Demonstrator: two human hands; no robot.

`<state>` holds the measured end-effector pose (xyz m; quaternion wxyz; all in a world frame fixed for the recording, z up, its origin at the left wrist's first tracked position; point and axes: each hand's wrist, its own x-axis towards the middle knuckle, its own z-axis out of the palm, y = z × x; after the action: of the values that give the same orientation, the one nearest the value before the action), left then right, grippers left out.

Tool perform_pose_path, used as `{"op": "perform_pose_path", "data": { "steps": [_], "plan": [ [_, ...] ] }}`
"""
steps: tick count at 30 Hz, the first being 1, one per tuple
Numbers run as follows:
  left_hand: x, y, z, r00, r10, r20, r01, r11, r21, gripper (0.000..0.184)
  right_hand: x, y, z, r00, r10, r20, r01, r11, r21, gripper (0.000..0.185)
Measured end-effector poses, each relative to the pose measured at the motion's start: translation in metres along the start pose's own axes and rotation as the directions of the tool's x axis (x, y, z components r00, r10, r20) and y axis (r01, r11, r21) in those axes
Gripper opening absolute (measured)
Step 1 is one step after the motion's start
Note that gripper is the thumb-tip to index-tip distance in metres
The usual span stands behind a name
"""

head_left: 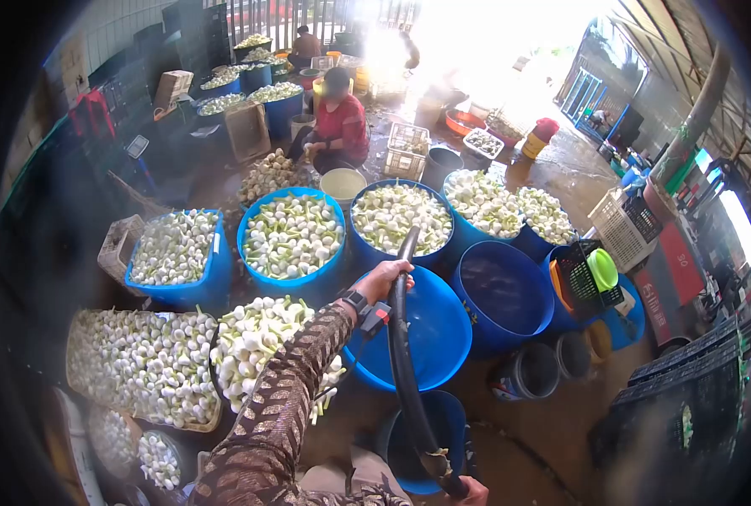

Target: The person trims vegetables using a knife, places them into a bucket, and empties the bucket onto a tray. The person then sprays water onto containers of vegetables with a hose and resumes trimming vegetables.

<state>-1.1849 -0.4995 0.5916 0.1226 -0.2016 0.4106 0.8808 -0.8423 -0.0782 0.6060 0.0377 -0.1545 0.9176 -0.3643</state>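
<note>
My left hand (384, 281) is wrapped round a thick black hose (402, 354) near its upper end, above the near rim of a blue tub (430, 333). The hose's tip overlaps a round blue tub of white bulbs (401, 211) with short green stems, which look like garlic. I cannot make out water leaving it. Low in the view, my right hand (474, 491) is closed at the lower part of the hose, partly cut off by the frame edge. A dark watch (355, 300) and a small red-and-grey device (375, 319) sit at my left wrist.
More bulbs fill a square blue tub (211, 274), a round blue tub (245, 253) and a wide container (215, 413) on the left. A dark blue barrel (519, 325) stands right, near stacked black crates (687, 379). A person in red (346, 126) sits beyond the tubs.
</note>
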Motion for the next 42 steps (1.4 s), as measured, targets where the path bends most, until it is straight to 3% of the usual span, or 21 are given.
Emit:
{"op": "perform_pose_path", "data": {
  "steps": [4,6,11,17,20,23,26,29,32,35,38,42],
  "plan": [
    [-0.019,-0.009,-0.025,0.997,0.008,-0.072,-0.017,0.992,-0.122,0.017,0.002,-0.002,-0.005,0.998,-0.045,0.046,0.046,0.999,-0.019,0.019],
    [-0.032,-0.018,-0.059,0.991,0.021,-0.129,-0.046,0.981,-0.189,0.017,0.003,-0.004,-0.004,0.997,0.003,0.08,-0.001,1.0,-0.02,0.022],
    [-0.067,-0.012,-0.149,0.961,0.09,-0.262,-0.172,0.936,-0.308,0.016,0.022,0.001,0.018,0.987,-0.072,0.144,0.079,0.996,-0.044,0.027],
    [-0.091,-0.001,-0.219,0.873,0.219,-0.436,-0.344,0.91,-0.232,0.015,0.052,-0.02,0.033,0.961,-0.074,0.268,0.097,0.992,-0.075,0.027],
    [-0.113,-0.023,-0.241,0.907,0.141,-0.397,-0.257,0.931,-0.258,0.016,0.038,-0.003,0.033,0.949,-0.113,0.294,0.144,0.986,-0.087,0.029],
    [-0.131,-0.053,-0.253,0.896,0.11,-0.43,-0.284,0.886,-0.365,0.015,0.028,-0.007,0.022,0.939,-0.135,0.317,0.163,0.985,-0.063,0.031],
    [-0.148,-0.064,-0.243,0.897,0.187,-0.4,-0.354,0.845,-0.401,0.014,0.018,0.008,0.025,0.931,-0.15,0.333,0.185,0.98,-0.074,0.034],
    [-0.136,-0.058,-0.243,0.881,0.283,-0.379,-0.428,0.817,-0.385,0.01,0.019,0.019,0.038,0.931,-0.177,0.32,0.208,0.976,-0.062,0.035],
    [-0.153,-0.02,-0.202,0.855,0.212,-0.473,-0.401,0.848,-0.346,0.013,0.015,0.007,0.035,0.946,-0.134,0.295,0.16,0.985,-0.065,0.036],
    [-0.158,-0.002,-0.207,0.812,0.321,-0.488,-0.479,0.844,-0.242,0.013,0.03,-0.01,0.044,0.952,-0.145,0.269,0.162,0.986,-0.045,0.036],
    [-0.159,0.013,-0.219,0.82,0.296,-0.489,-0.476,0.827,-0.298,0.014,0.033,-0.025,0.044,0.955,-0.148,0.256,0.165,0.985,-0.048,0.036],
    [-0.184,-0.016,-0.225,0.782,0.332,-0.528,-0.511,0.826,-0.237,0.012,0.014,0.001,0.043,0.945,-0.178,0.275,0.197,0.98,-0.04,0.034]
  ]
}}
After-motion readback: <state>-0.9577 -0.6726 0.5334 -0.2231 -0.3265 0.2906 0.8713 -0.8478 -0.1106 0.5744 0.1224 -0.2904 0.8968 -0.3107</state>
